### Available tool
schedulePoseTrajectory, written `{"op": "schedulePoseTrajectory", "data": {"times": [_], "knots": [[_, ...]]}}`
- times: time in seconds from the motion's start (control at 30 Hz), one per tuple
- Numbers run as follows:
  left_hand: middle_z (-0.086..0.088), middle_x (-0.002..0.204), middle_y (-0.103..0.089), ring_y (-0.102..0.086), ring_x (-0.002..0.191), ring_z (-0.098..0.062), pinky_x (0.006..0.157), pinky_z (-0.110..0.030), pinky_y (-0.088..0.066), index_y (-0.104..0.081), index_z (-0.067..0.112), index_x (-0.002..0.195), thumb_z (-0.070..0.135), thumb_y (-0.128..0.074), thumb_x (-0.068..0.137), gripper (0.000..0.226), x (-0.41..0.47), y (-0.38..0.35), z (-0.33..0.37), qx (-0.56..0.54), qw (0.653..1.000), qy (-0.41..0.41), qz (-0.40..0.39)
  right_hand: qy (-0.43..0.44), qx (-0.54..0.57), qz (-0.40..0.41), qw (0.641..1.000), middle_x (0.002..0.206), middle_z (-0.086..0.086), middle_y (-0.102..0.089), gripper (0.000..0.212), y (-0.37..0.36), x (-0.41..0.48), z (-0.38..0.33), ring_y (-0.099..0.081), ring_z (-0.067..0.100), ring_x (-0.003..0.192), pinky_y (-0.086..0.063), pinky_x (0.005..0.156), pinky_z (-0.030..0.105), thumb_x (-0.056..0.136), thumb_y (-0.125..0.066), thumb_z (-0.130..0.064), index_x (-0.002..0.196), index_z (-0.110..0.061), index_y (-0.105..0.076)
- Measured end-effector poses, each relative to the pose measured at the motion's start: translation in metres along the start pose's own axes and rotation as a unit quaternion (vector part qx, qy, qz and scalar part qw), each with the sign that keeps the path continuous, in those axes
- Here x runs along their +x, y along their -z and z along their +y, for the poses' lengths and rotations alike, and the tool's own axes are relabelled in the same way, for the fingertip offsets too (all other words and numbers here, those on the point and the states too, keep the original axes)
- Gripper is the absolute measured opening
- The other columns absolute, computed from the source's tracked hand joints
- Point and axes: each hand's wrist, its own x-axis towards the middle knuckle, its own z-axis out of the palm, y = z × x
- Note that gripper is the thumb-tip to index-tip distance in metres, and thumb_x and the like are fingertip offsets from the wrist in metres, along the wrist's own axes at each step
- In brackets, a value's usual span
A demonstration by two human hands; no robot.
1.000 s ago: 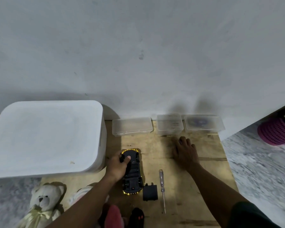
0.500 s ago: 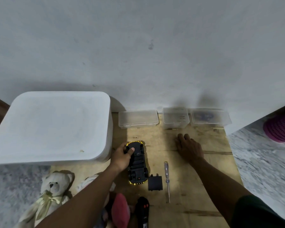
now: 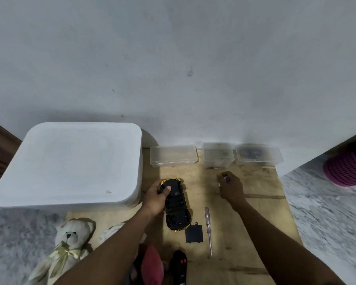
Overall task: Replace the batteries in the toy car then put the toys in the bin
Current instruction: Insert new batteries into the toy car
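A black and yellow toy car [image 3: 176,204] lies upside down on the wooden board [image 3: 255,223]. My left hand [image 3: 155,197] grips its far end, thumb on the underside. My right hand [image 3: 230,187] is lifted off the board to the right, its fingers curled round small batteries [image 3: 226,179]. The black battery cover [image 3: 194,233] lies loose by the car's near end. A screwdriver [image 3: 208,229] lies beside it. The big white bin [image 3: 70,163] stands at the left with its lid on.
Three clear plastic boxes [image 3: 173,156] [image 3: 217,154] [image 3: 257,154] line the wall behind the board. A white teddy bear [image 3: 67,245], a pink soft toy [image 3: 152,266] and a black remote [image 3: 179,266] lie near me. A pink basket [image 3: 346,168] sits at the far right.
My right hand lay flat on the board near the middle box; now it is raised with its fingers curled round small batteries. My left hand has kept its grip on the car.
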Motion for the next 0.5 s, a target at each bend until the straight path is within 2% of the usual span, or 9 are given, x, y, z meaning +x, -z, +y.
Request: {"op": "schedulePoseTrajectory", "data": {"times": [0.07,0.1,0.2,0.27,0.33,0.4,0.43,0.5], "knots": [[0.000,0.094,-0.070,-0.066,0.085,-0.016,0.067,-0.018,-0.052,-0.062,0.018,0.114,0.011,-0.058,0.101,0.015,-0.006,-0.001,0.009,-0.018,1.000,-0.013,-0.002,-0.068,0.167,-0.032,0.983,0.076,0.007,-0.058,0.015,0.002,-0.020,-0.024,-0.052,0.017,0.059,-0.045,0.051,0.028,0.100,-0.055,-0.022,0.103,-0.009,-0.062],[0.000,0.093,-0.069,-0.065,0.082,-0.016,0.063,-0.018,-0.051,-0.061,0.018,0.113,0.010,-0.057,0.101,0.015,-0.009,-0.002,0.014,-0.024,1.000,-0.017,-0.003,-0.085,0.213,-0.048,0.972,0.074,0.007,-0.056,0.016,0.003,-0.030,-0.035,-0.048,0.015,0.056,-0.042,0.048,0.027,0.100,-0.055,-0.020,0.104,-0.006,-0.061],[-0.002,0.094,-0.070,-0.067,0.077,-0.013,0.057,-0.023,-0.052,-0.060,0.017,0.119,0.011,-0.056,0.102,0.019,-0.019,-0.002,0.024,-0.060,0.998,-0.029,-0.019,-0.088,0.271,-0.093,0.954,0.075,0.006,-0.057,0.018,0.005,-0.065,-0.063,-0.042,0.013,0.052,-0.035,0.046,0.025,0.100,-0.054,-0.018,0.108,-0.003,-0.060],[-0.004,0.097,-0.072,-0.068,0.078,-0.015,0.058,-0.028,-0.057,-0.059,0.020,0.122,0.013,-0.056,0.102,0.022,-0.028,0.000,0.031,-0.082,0.996,-0.036,-0.029,-0.078,0.283,-0.116,0.949,0.076,0.007,-0.059,0.017,0.005,-0.090,-0.079,-0.039,0.013,0.051,-0.031,0.045,0.025,0.099,-0.054,-0.014,0.110,-0.004,-0.060],[-0.007,0.103,-0.074,-0.071,0.086,-0.022,0.071,-0.040,-0.060,-0.060,0.023,0.123,0.015,-0.058,0.101,0.023,-0.035,0.001,0.036,-0.096,0.994,-0.050,-0.031,-0.069,0.271,-0.131,0.951,0.078,0.009,-0.062,0.016,0.006,-0.115,-0.093,-0.038,0.013,0.049,-0.029,0.045,0.025,0.096,-0.054,-0.010,0.110,-0.008,-0.062],[-0.008,0.105,-0.076,-0.073,0.094,-0.027,0.082,-0.050,-0.060,-0.062,0.031,0.121,0.017,-0.060,0.100,0.026,-0.044,0.005,0.041,-0.100,0.992,-0.071,-0.034,-0.047,0.233,-0.132,0.962,0.084,0.010,-0.065,0.015,0.005,-0.136,-0.107,-0.047,0.011,0.049,-0.035,0.043,0.023,0.094,-0.058,-0.007,0.107,-0.012,-0.064],[-0.007,0.105,-0.077,-0.074,0.096,-0.028,0.084,-0.052,-0.060,-0.063,0.035,0.119,0.018,-0.062,0.099,0.026,-0.049,0.007,0.044,-0.101,0.991,-0.078,-0.035,-0.029,0.210,-0.124,0.969,0.088,0.008,-0.068,0.014,0.004,-0.145,-0.113,-0.056,0.011,0.054,-0.040,0.044,0.022,0.093,-0.062,-0.008,0.104,-0.015,-0.064],[-0.006,0.105,-0.076,-0.074,0.097,-0.029,0.083,-0.054,-0.061,-0.064,0.040,0.115,0.021,-0.064,0.098,0.026,-0.058,0.010,0.050,-0.102,0.990,-0.092,-0.032,0.026,0.150,-0.090,0.984,0.096,0.002,-0.071,0.012,0.003,-0.156,-0.125,-0.068,0.012,0.077,-0.050,0.055,0.018,0.092,-0.067,-0.011,0.100,-0.019,-0.065]]}}
